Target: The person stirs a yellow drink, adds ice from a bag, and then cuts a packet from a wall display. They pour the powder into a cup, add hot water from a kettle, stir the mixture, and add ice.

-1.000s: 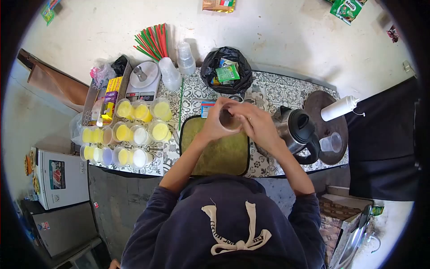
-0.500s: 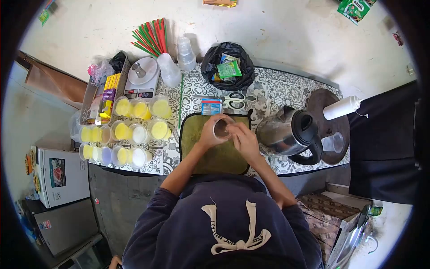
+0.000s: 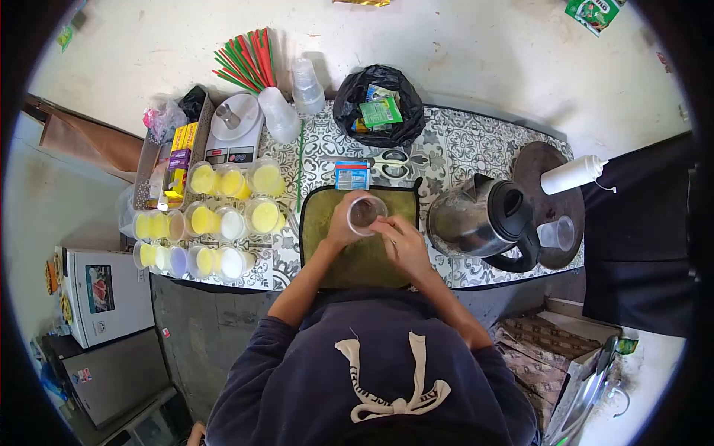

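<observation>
My left hand (image 3: 340, 226) is wrapped round a clear plastic cup (image 3: 365, 213) with something dark brown inside. The cup is held above a green mat (image 3: 357, 267), its mouth turned up toward me. At the cup's near right rim, the fingers of my right hand (image 3: 405, 244) are pinched together; whether they grip the rim or a small thing, I cannot make out. Just beyond the cup lies a blue sachet (image 3: 352, 176), with scissors (image 3: 391, 163) beside it. To the right of my right hand stands a steel electric kettle (image 3: 476, 218).
Several cups of yellow, white and brown powder (image 3: 265, 215) stand at left, near a basket (image 3: 149, 182) and a scale (image 3: 236, 141). Straws (image 3: 249, 63), stacked cups (image 3: 307, 89) and a black bag (image 3: 346, 111) line the back. A round board (image 3: 547, 215) carries a squeeze bottle (image 3: 569, 176).
My right fingers have shifted from over the cup's mouth to its near rim. The cup has tipped slightly, and more of its inside shows.
</observation>
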Motion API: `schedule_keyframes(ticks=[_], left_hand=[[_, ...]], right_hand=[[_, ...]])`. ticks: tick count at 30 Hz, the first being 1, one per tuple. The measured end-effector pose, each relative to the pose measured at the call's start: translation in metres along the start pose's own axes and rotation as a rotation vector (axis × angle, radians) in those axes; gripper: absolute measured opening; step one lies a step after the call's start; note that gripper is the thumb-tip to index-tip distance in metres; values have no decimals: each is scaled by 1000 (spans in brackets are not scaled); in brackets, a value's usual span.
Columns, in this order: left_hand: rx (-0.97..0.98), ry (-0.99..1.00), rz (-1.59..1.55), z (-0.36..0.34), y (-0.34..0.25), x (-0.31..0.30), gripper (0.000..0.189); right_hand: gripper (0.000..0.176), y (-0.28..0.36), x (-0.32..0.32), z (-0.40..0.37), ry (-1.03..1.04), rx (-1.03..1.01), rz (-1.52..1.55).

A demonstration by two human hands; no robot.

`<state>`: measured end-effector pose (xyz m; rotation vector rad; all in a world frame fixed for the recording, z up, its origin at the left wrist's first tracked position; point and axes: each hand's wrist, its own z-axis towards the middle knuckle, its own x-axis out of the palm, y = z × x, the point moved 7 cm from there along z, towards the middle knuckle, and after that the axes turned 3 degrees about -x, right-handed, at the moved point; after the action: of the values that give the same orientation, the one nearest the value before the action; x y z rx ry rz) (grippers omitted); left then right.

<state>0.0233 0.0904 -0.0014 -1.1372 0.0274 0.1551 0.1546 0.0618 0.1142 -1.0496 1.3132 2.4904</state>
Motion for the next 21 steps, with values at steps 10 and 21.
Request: schedule_keyframes(ticks=[10,21], left_hand=[[-187,18,-78,1,0,1,62],[-69,31,75,11,-20,1,61]], right_hand=[[36,-3,2,-5,16,-197,-45],[35,5,5,-6,159,-309,-61]])
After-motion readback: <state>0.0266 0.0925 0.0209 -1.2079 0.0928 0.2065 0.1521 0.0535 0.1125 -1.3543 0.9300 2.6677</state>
